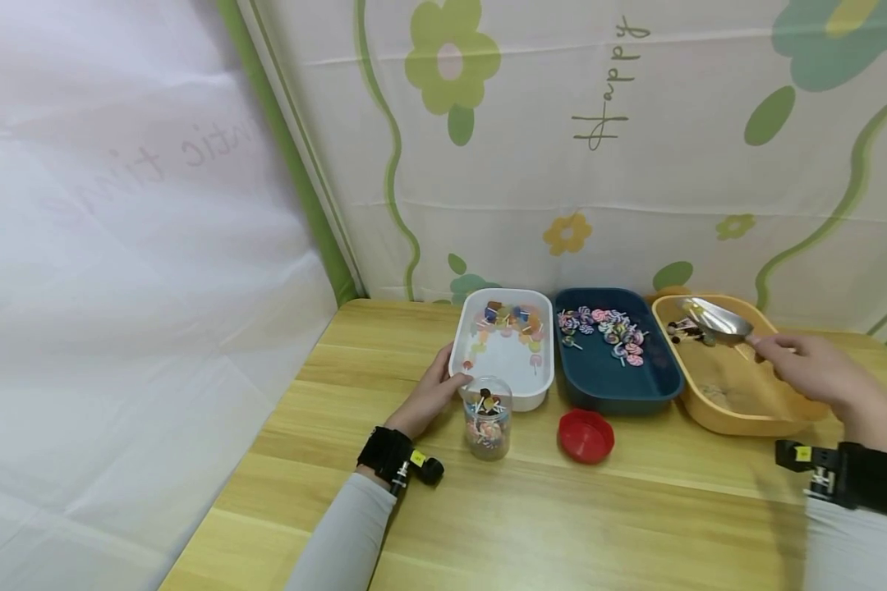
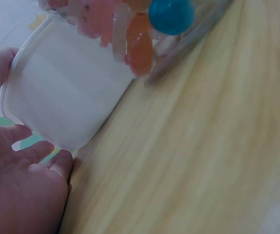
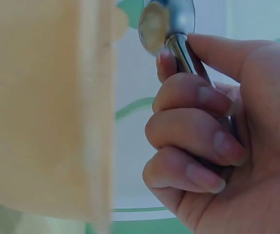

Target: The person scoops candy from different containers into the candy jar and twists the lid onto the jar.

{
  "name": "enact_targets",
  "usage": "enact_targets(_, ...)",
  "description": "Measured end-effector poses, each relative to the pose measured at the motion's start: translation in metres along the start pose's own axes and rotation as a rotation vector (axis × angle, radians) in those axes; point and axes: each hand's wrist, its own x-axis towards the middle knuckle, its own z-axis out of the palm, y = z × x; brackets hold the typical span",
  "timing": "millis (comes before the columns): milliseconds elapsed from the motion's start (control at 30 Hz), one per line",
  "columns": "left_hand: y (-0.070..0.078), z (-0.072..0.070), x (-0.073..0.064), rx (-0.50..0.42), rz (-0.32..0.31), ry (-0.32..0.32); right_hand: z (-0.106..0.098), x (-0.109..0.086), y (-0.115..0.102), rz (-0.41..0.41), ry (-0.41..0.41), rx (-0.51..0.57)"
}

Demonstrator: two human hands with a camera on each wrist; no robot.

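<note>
My left hand (image 1: 432, 394) holds the near-left corner of a white bin (image 1: 540, 390) with gummy-like candies in it. In the left wrist view the thumb (image 2: 3, 63) lies at the bin's rim and the fingers (image 2: 37, 148) are by its outer wall. A clear jar (image 1: 488, 443) filled with layers of small candies stands just in front of this bin. My right hand (image 1: 813, 369) grips the handle of a metal scoop (image 1: 720, 320), its fingers curled round it in the right wrist view. The scoop is above a yellow bin (image 1: 739, 423), with something small and yellowish in its bowl.
Between the two bins stands a dark blue bin (image 1: 584, 377) with swirl lollipops (image 1: 621, 328). Dark candies on sticks (image 1: 683, 331) lie at the yellow bin's far left. A red lid (image 1: 586, 437) rests on the wooden table (image 1: 562, 525). A patterned curtain (image 1: 517, 189) hangs behind.
</note>
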Motion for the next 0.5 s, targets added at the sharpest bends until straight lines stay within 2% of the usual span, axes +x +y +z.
enact_targets(200, 0.000, -0.001, -0.001, 0.018, -0.016, 0.007, -0.010, -0.011, -0.023, -0.053, 0.114, -0.040)
enact_targets(333, 0.000, -0.001, -0.002, 0.026, -0.024, 0.007, -0.017, -0.020, -0.041, -0.069, 0.138, -0.072)
enact_targets(500, 0.004, -0.001, -0.001, 0.008, -0.016, -0.016, -0.022, -0.032, -0.064, -0.093, 0.179, -0.051)
